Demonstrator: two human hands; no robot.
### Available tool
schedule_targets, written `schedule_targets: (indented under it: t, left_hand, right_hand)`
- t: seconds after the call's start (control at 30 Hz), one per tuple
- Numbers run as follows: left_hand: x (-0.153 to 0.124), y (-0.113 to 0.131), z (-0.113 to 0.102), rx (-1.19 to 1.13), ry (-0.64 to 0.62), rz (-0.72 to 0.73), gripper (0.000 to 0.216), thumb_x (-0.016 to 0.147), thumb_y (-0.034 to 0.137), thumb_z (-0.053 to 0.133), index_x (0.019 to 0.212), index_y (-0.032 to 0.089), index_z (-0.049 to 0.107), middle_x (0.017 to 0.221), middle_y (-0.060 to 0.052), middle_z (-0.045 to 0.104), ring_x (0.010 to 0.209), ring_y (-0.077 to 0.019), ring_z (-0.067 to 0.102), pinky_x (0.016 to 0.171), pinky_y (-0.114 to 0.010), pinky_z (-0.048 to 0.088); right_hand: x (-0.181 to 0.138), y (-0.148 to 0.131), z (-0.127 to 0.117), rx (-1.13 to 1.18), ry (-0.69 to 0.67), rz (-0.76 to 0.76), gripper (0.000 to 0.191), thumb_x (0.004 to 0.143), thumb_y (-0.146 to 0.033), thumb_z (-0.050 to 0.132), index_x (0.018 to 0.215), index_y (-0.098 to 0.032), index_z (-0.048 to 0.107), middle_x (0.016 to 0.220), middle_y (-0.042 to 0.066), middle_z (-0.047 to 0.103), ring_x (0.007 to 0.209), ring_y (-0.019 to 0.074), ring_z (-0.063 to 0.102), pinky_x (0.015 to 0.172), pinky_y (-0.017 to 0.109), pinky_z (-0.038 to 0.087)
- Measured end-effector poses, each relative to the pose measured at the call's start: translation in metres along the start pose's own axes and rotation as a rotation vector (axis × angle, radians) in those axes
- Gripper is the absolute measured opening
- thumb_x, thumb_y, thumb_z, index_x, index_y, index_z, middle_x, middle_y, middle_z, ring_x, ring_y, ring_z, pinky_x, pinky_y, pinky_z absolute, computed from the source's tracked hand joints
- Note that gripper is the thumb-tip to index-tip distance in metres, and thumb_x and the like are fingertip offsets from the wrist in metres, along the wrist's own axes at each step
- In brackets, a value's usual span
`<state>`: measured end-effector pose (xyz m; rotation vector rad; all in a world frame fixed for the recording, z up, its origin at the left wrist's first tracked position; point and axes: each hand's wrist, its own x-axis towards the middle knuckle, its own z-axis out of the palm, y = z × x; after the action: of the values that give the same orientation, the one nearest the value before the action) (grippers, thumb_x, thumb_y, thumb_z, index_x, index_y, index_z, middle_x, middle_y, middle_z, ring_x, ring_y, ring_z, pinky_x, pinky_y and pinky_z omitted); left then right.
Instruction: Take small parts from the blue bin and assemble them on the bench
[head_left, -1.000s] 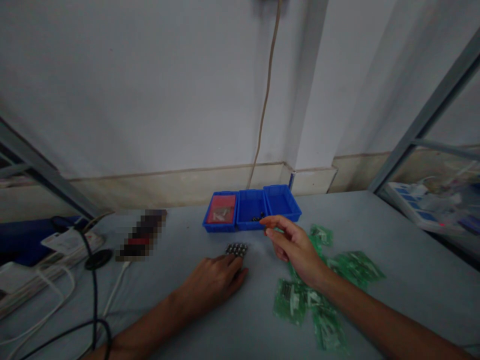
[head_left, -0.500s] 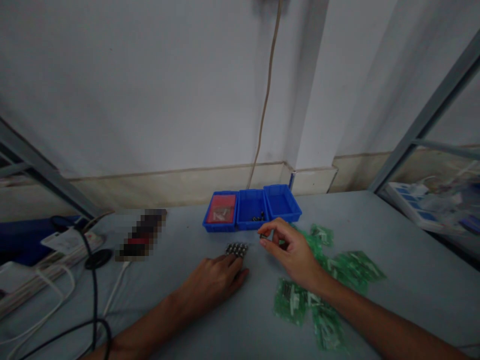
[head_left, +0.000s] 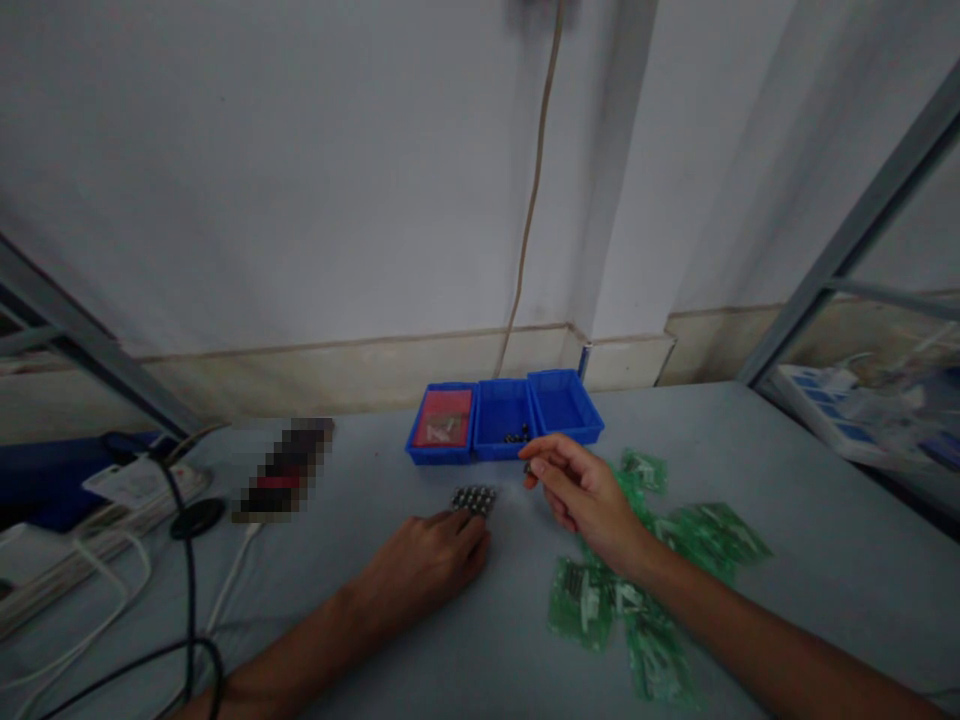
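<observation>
A tight cluster of small, shiny dark metal parts lies on the table, too small for me to name. My left hand rests palm down just in front of it, fingertips at its near edge and nothing gripped. To the right, my right hand is raised over the table, pinching one small dark metal piece between thumb and forefinger. Beyond the hands, a blue bin holds several similar metal parts near its front wall.
On either side stand another blue bin and one with a red lining and small bag. Green bubble-wrap packets lie around my right forearm. At left are a pixelated object, cables and a power strip.
My right hand has shifted slightly, its other fingers extending more while it keeps the small piece pinched. My left hand has drawn back a little from the cluster.
</observation>
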<state>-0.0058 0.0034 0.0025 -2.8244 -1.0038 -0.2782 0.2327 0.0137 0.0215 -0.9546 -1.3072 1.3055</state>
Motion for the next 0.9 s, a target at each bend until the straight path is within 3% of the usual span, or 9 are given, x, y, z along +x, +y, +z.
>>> schedule_targets:
  t: [0.23, 0.6, 0.73, 0.9]
  left_hand:
    - [-0.0004, -0.001, -0.0002, -0.007, -0.008, 0.005, 0.012, 0.1, 0.016, 0.052, 0.09, 0.018, 0.058, 0.083, -0.003, 0.068, 0.064, -0.0178, 0.066, 0.057, -0.027, 0.054]
    - [-0.0006, -0.0001, 0.0019, 0.023, 0.034, 0.015, 0.017, 0.102, 0.019, 0.049, 0.088, 0.018, 0.059, 0.079, -0.003, 0.067, 0.062, -0.0175, 0.066, 0.055, -0.026, 0.052]
    - [-0.0011, -0.0008, 0.0037, 0.026, 0.053, 0.019, 0.017, 0.102, 0.02, 0.049, 0.089, 0.018, 0.059, 0.079, -0.003, 0.067, 0.062, -0.0179, 0.066, 0.055, -0.026, 0.053]
    - [-0.0008, -0.0004, 0.0015, 0.079, 0.047, -0.016, 0.019, 0.104, 0.025, 0.051, 0.09, 0.017, 0.06, 0.08, -0.004, 0.069, 0.065, -0.0188, 0.069, 0.055, -0.026, 0.053]
  right_hand:
    - [-0.0026, -0.0003, -0.0001, 0.084, -0.023, 0.074, 0.027, 0.098, -0.045, 0.063, 0.107, -0.02, 0.069, 0.07, -0.003, 0.059, 0.045, 0.0059, 0.04, 0.039, 0.018, 0.03]
    - [0.0015, 0.0014, -0.0002, 0.142, -0.037, 0.078, 0.024, 0.098, -0.044, 0.064, 0.109, -0.023, 0.069, 0.081, -0.001, 0.059, 0.047, 0.0055, 0.038, 0.04, 0.019, 0.028]
    - [-0.0007, 0.0001, -0.001, -0.052, -0.029, 0.008, 0.025, 0.097, -0.044, 0.066, 0.114, -0.025, 0.069, 0.081, -0.002, 0.058, 0.049, 0.0084, 0.04, 0.043, 0.023, 0.03]
    - [-0.0051, -0.0023, 0.0, -0.428, -0.02, -0.284, 0.02, 0.097, -0.03, 0.069, 0.116, -0.028, 0.073, 0.092, 0.001, 0.06, 0.075, 0.0153, 0.055, 0.066, 0.028, 0.043]
